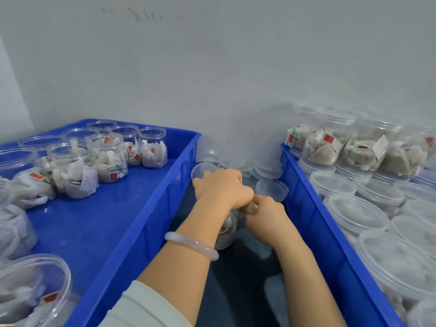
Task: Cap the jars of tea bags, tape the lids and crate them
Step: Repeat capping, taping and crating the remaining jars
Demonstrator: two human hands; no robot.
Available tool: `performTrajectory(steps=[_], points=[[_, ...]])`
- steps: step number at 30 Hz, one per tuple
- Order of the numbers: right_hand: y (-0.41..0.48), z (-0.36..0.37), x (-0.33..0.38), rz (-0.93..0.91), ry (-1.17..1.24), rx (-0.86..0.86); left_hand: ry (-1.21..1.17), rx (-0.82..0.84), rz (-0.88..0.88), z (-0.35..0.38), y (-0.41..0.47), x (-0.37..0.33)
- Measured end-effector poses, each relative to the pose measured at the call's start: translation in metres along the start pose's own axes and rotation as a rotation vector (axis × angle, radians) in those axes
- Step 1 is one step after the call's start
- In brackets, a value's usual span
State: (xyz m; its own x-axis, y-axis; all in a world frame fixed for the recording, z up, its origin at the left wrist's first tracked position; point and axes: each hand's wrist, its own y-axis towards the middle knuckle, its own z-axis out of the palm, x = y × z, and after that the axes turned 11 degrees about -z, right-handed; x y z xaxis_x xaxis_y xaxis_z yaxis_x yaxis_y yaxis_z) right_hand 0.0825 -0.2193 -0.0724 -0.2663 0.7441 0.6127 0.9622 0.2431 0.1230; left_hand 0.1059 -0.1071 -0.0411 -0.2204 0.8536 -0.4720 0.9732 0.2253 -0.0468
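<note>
Dark surface (238,274) between left blue crate (146,208) and right blue crate (311,220); white wall (212,67) behind. Left hand (223,185) grips jar (226,232) top; right hand (266,217) pinches brown object (251,208).

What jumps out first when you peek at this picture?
Two big blue plastic crates: the left crate holds open clear jars of tea bags, the right crate lidded jars. Between them, the left hand grips a clear plastic jar while the right hand pinches a small tan object.

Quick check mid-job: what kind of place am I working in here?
Probably a small tea packing room: two blue crates, open jars of tea bags in the left one, capped jars in the right, loose lids between.
</note>
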Motion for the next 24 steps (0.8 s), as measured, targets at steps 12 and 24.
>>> performTrajectory(steps=[12, 24], points=[[-0.062, 0.006, 0.028, -0.132, -0.086, -0.126, 0.016, -0.037, -0.127, -0.013, 0.015, -0.002], [-0.002, 0.038, -0.027, -0.056, -0.302, -0.055, -1.000, -0.341, -0.031, 0.023, 0.010, 0.052]])
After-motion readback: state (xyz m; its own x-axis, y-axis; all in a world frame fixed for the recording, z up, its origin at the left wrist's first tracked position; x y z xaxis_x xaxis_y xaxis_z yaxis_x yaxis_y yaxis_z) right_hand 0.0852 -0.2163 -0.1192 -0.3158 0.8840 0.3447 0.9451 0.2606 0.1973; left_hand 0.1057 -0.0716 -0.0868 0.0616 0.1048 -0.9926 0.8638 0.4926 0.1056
